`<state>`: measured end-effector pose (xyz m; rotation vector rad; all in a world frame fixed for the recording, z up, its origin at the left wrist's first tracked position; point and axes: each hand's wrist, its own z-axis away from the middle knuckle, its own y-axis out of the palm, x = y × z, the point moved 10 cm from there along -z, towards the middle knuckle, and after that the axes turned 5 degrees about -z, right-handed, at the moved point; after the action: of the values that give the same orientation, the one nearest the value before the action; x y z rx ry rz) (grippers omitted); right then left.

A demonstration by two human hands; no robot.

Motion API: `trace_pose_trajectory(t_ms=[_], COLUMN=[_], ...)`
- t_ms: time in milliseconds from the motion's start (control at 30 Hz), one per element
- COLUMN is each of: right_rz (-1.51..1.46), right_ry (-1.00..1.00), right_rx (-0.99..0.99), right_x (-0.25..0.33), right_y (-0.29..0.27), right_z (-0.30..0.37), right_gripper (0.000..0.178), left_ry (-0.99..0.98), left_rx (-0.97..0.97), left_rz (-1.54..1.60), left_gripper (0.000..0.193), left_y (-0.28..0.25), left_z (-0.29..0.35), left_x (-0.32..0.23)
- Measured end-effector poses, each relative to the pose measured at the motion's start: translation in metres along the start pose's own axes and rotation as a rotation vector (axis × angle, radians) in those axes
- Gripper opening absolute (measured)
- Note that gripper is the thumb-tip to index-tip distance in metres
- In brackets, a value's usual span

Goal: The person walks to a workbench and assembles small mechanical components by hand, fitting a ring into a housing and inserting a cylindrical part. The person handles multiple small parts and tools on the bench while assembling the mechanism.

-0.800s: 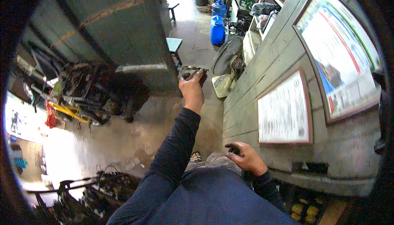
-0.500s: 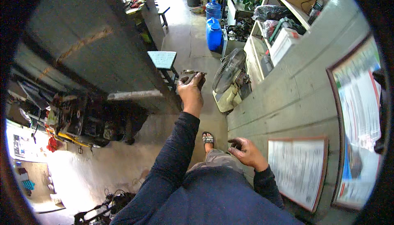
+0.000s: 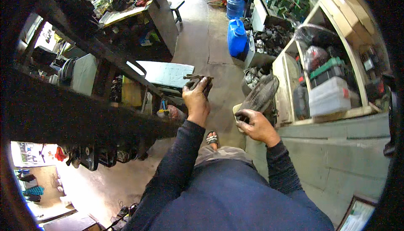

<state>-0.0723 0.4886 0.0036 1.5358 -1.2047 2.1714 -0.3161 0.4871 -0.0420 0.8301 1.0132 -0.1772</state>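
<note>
My left hand [image 3: 196, 100] is stretched out in front of me, its darkened fingertips closed on a small, thin metal part [image 3: 192, 77]. The part's exact kind is too small to tell. Behind it lies a pale blue-white tabletop [image 3: 164, 73]. My right hand [image 3: 257, 126] is raised at waist height with thumb and fingers curled together. Whatever those fingers hold, if anything, is hidden. Just beyond it stands a dusty fan [image 3: 261, 94], which the hand overlaps in view.
A blue jerrycan [image 3: 237, 37] and a large blue water bottle [image 3: 235, 7] stand ahead, right of the concrete walkway [image 3: 195, 41]. Wooden shelves [image 3: 289, 83] with cases line the right. A cluttered workbench [image 3: 126, 14] and dark racking [image 3: 84, 100] flank the left.
I have moved forward along the walkway, past the dark partition and the framed papers. My right hand has risen. My left hand still grips the metal part.
</note>
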Motion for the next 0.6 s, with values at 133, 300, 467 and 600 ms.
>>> trace_pose_trajectory(t_ms=[133,300,467,600], right_rz=[0.024,0.123,0.459,0.728], right_ry=[0.018,-0.035,-0.074,-0.135], right_rx=[0.127,0.304,0.551,0.781], right_x=[-0.001,-0.012,-0.04,-0.074], right_y=[0.015,0.034,0.073,0.095], right_z=[-0.074,-0.183,-0.305,-0.4], right_gripper=[0.043,0.041,0.042,0.046], left_ry=[0.03,0.419,0.615,0.663], left_rx=[0.007,0.103,0.007,-0.423], left_rz=[-0.185,-0.416,-0.362,-0.759], left_gripper=[0.034,0.061,0.067,0.066], left_y=[0.011,0.022,0.018,-0.002], left_z=[-0.007,0.032,0.047,0.009], left_x=[-0.03,-0.094,-0.134,-0.153])
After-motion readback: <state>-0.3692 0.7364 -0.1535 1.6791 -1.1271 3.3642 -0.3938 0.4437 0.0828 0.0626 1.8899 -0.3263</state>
